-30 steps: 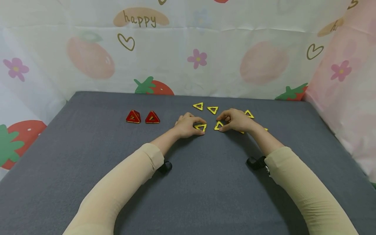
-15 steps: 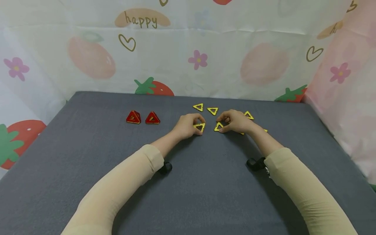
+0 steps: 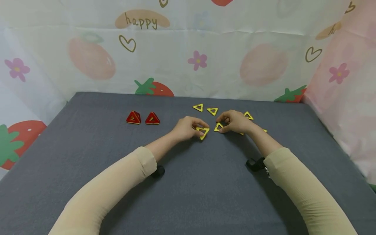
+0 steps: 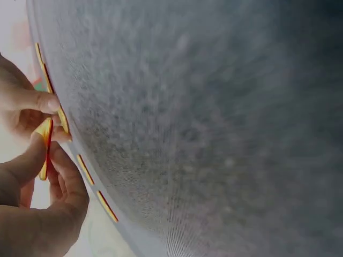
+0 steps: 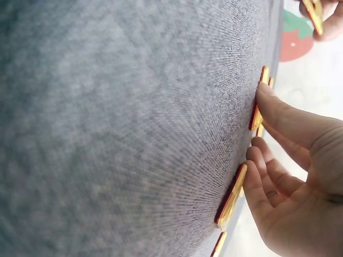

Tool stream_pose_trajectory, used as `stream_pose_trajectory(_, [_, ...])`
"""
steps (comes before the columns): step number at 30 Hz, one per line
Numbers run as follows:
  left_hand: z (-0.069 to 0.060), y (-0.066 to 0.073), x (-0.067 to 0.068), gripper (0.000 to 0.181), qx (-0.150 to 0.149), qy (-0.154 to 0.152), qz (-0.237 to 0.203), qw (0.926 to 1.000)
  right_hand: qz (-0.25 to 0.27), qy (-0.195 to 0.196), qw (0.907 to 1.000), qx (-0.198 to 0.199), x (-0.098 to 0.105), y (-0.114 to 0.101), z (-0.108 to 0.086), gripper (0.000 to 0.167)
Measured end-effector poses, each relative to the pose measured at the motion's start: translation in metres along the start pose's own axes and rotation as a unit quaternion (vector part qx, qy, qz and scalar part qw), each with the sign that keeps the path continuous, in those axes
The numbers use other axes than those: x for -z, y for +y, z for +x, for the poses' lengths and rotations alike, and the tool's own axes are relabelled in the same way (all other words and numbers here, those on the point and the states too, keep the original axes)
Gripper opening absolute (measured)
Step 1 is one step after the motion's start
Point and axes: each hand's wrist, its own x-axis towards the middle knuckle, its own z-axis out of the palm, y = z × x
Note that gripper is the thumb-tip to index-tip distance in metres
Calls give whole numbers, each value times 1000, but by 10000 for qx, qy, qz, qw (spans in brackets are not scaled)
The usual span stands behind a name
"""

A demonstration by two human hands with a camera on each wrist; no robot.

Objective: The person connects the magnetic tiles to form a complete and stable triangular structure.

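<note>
My left hand (image 3: pixel 185 129) pinches a yellow triangle tile (image 3: pixel 206 133) between thumb and fingers, tilted and off the table. The left wrist view shows red along the edge of that held tile (image 4: pixel 48 130). A short way to the right, my right hand (image 3: pixel 235 120) holds another triangle tile (image 3: pixel 216 127) by its edges with thumb and forefinger; this one lies on the grey cloth. Its red underside shows in the right wrist view, where the thumb (image 5: pixel 286 115) touches the tile. The right hand partly covers a further tile (image 3: pixel 242 133).
Two yellow triangle tiles lie behind the hands, one on the left (image 3: pixel 202 107) and one beside it (image 3: pixel 212 108). Another tile (image 3: pixel 250 115) lies beyond the right wrist. Two red pyramids, a left one (image 3: pixel 138 117) and a right one (image 3: pixel 152 114), stand at the left. A printed curtain (image 3: pixel 217 75) hangs behind.
My left hand has lifted its triangle tile off the cloth and turned it, then brought it slightly nearer and to the right. The right hand has stayed in place on its tile.
</note>
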Motion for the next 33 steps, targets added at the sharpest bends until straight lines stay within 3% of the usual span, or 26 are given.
stream_pose_trajectory(9, [-21, 9, 1, 23, -548, -874, -271, 9943, 24, 21, 10000, 23, -1, 2, 0, 45])
stream_pose_trajectory(18, [-44, 16, -10, 15, -596, -1449, -520, 9863, -28, 51, 10000, 47, 0, 2, 1, 44])
stream_pose_trajectory(26, [-56, 16, -18, 18, -526, -1563, -262, 9860, -4, 53, 10000, 4, 0, 3, 1, 45])
stream_pose_trajectory(33, [-59, 15, -24, 17, -403, -1297, -18, 9907, -27, 77, 10000, 55, 0, 2, 1, 44])
